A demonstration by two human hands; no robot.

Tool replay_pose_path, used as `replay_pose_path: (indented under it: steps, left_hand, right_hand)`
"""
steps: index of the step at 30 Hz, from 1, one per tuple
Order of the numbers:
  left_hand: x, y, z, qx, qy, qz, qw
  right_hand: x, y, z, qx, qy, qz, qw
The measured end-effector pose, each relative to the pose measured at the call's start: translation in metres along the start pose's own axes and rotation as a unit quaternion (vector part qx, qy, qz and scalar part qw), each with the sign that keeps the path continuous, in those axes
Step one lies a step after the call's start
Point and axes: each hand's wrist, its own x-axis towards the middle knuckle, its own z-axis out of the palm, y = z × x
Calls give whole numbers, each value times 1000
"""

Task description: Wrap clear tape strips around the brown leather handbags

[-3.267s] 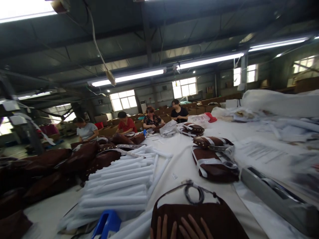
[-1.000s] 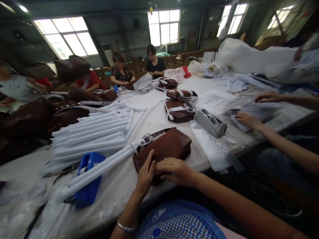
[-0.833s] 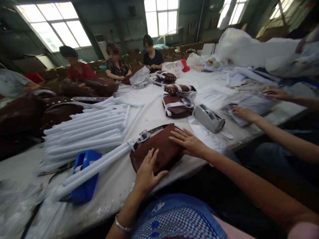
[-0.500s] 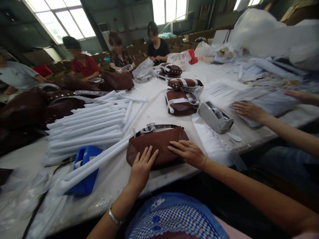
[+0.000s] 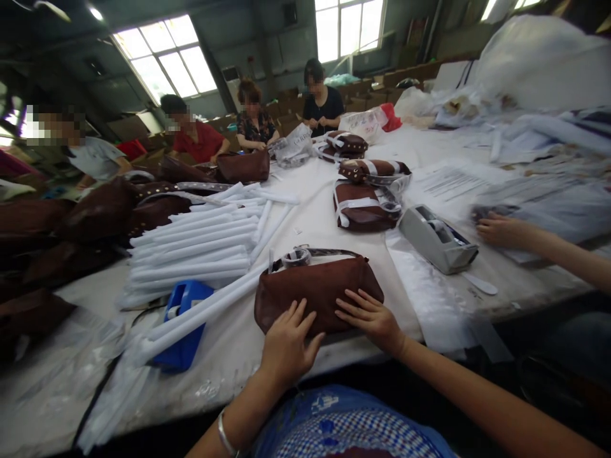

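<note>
my left hand and right hand lie flat, fingers spread wide, on the front of a brown bag at the near edge of the counter. more bags, bound with white strips, lie beyond it. white tubes are piled to its left, two lying over a blue dispenser; a gray tape dispenser stands to the right, where a co-worker's hand rests by clear plastic.

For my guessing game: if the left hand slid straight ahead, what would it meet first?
The left hand rests on the brown bag; past that, probably its strap first, though depth is unclear.
</note>
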Motion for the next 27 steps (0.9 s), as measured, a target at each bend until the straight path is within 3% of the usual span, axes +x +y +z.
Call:
replay_pose_path:
  steps: [2, 4, 8, 11, 13, 17, 19, 21, 23, 27]
  left_hand:
    - [23, 4, -2, -4, 11, 17, 1000]
    - [39, 5, 10, 7, 28, 47, 998]
    - [42, 2, 50, 26, 56, 55, 997]
    - [35, -1, 63, 26, 63, 54, 996]
    - [32, -2, 64, 21, 64, 54, 996]
    - [34, -1, 54, 3, 46, 71, 996]
    - [35, -3, 44, -10, 32, 89, 995]
    - [31, -9, 33, -17, 31, 87, 996]
    - [18, -22, 27, -5, 48, 37, 998]
    - [-15, -53, 41, 32, 97, -64, 993]
  right_hand:
    - [0, -1, -1, 8, -6, 4, 1000]
    - [6, -5, -13, 31, -32, 14, 999]
    - [41, -22, -69, 126, -107, 81, 983]
    - [72, -25, -87, 65, 3, 199, 978]
    - [80, -20, -69, -22, 50, 231, 971]
    - [67, -5, -3, -101, -36, 179, 978]
    - [58, -1, 14, -113, -64, 172, 976]
    - [52, 1, 16, -115, -65, 161, 978]
    - [50, 1, 10, -109, -67, 132, 983]
    - [47, -4, 2, -107, -75, 72, 989]
